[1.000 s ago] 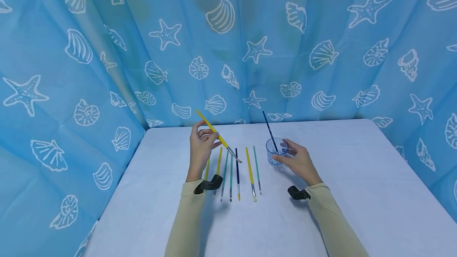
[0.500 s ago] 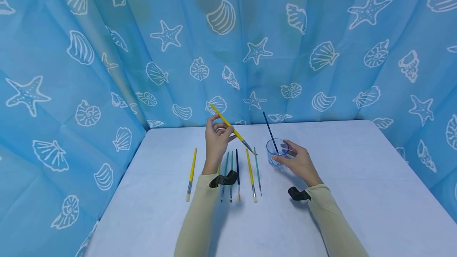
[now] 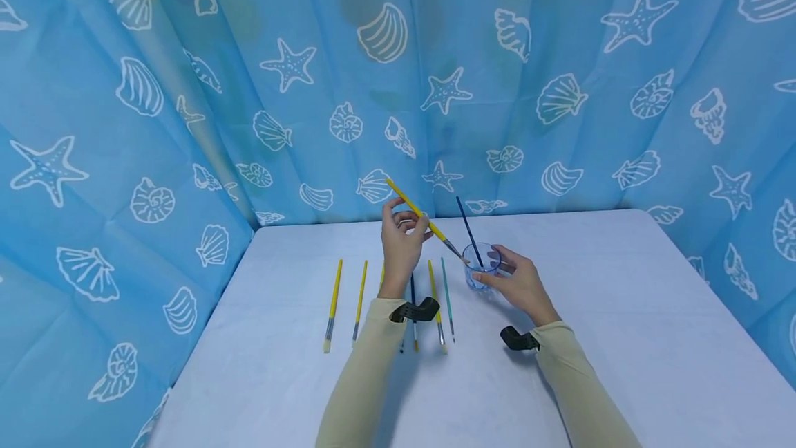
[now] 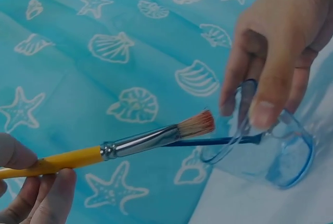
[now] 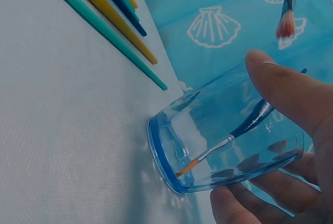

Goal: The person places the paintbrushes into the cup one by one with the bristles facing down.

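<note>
- Left hand [image 3: 401, 244] pinches yellow brush [image 3: 425, 220], bristles at cup rim, 10 o'clock side.
- Right hand [image 3: 521, 283] grips clear cup [image 3: 481, 265] holding dark-blue brush [image 3: 469, 231].

**Lighting & picture quality**

Head view: bright, even, diffuse light; soft shadows under forearms on table [image 3: 622, 310], lower centre. Wide-angle bending at frame edges, curtain [image 3: 155, 88] lines curve. Sharp overall. Wrist views: dimmer, bluish cast. Left wrist: fingers at frame edges blurred, brush bristles [image 4: 196, 124] crisp. Right wrist: thumb soft-focus at right; faint glints on glass [image 5: 218, 135].
</note>
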{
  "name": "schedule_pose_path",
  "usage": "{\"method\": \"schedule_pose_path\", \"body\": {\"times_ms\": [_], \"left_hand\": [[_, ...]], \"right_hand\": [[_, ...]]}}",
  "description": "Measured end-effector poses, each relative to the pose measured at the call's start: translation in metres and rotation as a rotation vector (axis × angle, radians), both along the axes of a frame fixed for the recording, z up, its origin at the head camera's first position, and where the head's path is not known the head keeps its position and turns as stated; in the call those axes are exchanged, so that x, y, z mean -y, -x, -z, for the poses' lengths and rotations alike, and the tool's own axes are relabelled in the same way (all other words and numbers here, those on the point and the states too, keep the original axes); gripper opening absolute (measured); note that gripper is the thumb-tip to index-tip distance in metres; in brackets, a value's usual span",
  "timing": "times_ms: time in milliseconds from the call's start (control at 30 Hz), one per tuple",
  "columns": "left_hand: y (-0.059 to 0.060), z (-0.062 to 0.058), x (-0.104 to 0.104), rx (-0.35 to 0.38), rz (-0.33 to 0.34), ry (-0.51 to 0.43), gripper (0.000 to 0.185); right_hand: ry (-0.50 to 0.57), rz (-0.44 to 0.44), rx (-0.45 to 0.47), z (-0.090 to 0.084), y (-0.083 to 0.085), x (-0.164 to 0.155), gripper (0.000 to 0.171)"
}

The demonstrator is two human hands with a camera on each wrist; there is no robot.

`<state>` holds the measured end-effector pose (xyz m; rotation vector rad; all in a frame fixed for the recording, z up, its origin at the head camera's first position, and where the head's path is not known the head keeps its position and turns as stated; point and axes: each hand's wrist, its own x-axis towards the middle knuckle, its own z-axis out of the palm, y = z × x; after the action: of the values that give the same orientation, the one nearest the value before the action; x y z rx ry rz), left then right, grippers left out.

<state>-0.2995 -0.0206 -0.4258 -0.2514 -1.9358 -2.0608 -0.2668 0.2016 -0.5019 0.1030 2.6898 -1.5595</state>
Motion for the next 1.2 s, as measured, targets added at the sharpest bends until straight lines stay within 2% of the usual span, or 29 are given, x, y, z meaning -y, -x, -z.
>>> {"method": "schedule_pose_path", "body": {"times_ms": [367, 800, 1200], "left_hand": [[0.0, 0.007, -0.019, -0.019, 0.01, 0.073, 0.057], [-0.003, 0.016, -0.032, -0.055, -0.001, 0.24, 0.053], [-0.008, 0.023, -0.038, 0.011, -0.001, 0.384, 0.049]], "right_hand": [[0.011, -0.013, -0.02, 0.001, -0.001, 0.0, 0.091], [-0.007, -0.008, -0.025, -0.002, -0.002, -0.001, 0.092], [-0.012, -0.001, -0.012, 0.001, 0.0, -0.001, 0.093]]}}
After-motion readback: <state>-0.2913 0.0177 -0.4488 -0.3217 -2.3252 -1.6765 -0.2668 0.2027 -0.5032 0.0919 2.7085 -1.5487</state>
